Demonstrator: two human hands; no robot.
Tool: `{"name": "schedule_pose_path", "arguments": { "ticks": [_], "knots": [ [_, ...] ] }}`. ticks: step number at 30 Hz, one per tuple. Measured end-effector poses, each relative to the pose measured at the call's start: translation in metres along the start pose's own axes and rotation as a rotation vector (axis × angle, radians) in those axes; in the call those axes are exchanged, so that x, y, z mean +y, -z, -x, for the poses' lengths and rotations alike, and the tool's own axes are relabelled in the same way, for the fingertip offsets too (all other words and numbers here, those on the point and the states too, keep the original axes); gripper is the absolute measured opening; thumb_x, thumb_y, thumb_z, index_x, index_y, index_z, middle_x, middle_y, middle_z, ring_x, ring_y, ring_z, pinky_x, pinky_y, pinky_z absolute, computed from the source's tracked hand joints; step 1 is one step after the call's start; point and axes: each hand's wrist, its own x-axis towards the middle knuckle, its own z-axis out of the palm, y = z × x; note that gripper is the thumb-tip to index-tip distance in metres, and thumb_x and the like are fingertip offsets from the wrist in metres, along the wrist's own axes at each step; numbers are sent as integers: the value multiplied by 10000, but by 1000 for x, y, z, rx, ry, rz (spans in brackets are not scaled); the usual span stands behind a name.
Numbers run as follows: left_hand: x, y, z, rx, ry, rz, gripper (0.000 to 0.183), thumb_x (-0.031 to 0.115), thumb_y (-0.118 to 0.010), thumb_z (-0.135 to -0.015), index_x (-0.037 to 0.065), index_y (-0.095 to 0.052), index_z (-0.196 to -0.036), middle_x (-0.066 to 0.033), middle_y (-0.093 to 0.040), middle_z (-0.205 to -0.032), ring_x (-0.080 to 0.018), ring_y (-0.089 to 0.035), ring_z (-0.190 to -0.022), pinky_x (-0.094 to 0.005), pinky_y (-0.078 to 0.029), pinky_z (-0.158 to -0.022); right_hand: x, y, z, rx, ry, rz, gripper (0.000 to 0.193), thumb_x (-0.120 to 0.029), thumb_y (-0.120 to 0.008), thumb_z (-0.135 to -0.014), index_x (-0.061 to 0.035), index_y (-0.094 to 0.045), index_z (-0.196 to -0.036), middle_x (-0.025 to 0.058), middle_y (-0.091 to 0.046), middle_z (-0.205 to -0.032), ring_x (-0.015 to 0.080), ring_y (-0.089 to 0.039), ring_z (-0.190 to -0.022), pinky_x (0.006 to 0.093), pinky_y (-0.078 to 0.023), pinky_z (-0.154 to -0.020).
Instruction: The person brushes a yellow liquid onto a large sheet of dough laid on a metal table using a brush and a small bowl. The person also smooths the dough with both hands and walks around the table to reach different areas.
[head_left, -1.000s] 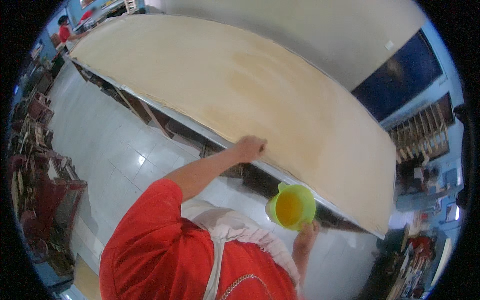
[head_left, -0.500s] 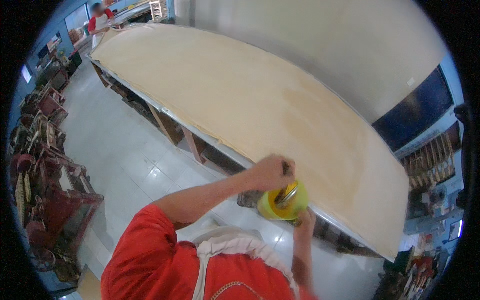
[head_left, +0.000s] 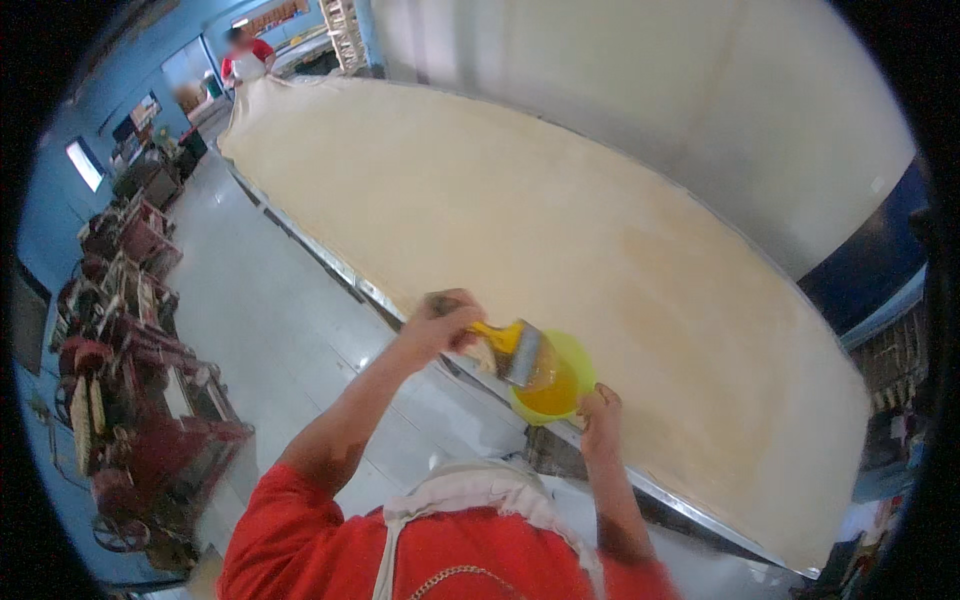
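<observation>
My left hand (head_left: 438, 325) is closed round the yellow handle of a wide flat paintbrush (head_left: 516, 352). The brush is tilted, its bristles at the left side of a yellow-green plastic bowl (head_left: 572, 352). Orange-yellow liquid (head_left: 552, 397) lies in the bowl. My right hand (head_left: 601, 420) grips the bowl by its right side, fingers curled at the rim. Both hands are above the near edge of a long table, which is covered by a large, thin, pale cream sheet (head_left: 450, 180) that looks like dough. A darker, damp-looking area (head_left: 690, 300) shows on the sheet to the right.
At the table's far left end, a person (head_left: 248, 60) in red and white stands by the sheet, part of which is lifted. Dark red machines with wheels (head_left: 150, 400) line the left wall, across a white tiled floor (head_left: 260, 280). A pale wall (head_left: 640, 80) rises behind the table.
The brush has moved from steeply inside the bowl to its left side, and my left hand has shifted left. At the far end, the sheet now appears lifted by the person.
</observation>
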Motion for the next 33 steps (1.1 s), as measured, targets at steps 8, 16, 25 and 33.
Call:
{"name": "schedule_pose_path", "arguments": {
  "ticks": [8, 16, 25, 33],
  "knots": [
    [-41, 148, -90, 536, -10, 96, 176, 228, -602, -929, 56, -608, -889, -75, -612, -669, -134, -585, -522, -261, -467, -466, -19, -24, -80, 73, 105, -7, 154, -80, -704, -704, -90, -551, -718, -53, -467, -685, 72, -417, -620, 269, -342, -564],
    [-107, 228, -405, 709, -12, -201, 184, 146, -575, -914, 38, -556, -766, -68, -567, -585, -167, -577, -474, -324, -465, -419, -25, -16, -110, 355, 98, -52, 166, -72, -715, -711, -27, -627, -843, -10, -604, -828, 104, -562, -772, 256, -450, -712],
    [-51, 198, -841, 558, -115, -844, 298, 306, -654, -884, 13, -707, -878, -166, -730, -790, -311, -721, -789, -417, -564, -766, -25, -60, -133, 920, 112, -193, 370, -95, -740, -764, 22, -596, -1084, 78, -649, -1003, 197, -651, -905, 348, -551, -857],
    [-40, -167, -927, -151, -642, -1063, 439, 328, -750, -775, 39, -707, -1102, -191, -681, -1154, -363, -647, -1097, -469, -541, -922, -30, -81, -155, 961, 28, -126, 378, -171, -752, -815, 13, -652, -1130, 133, -692, -1085, 232, -669, -984, 375, -542, -886]
  ]
}}
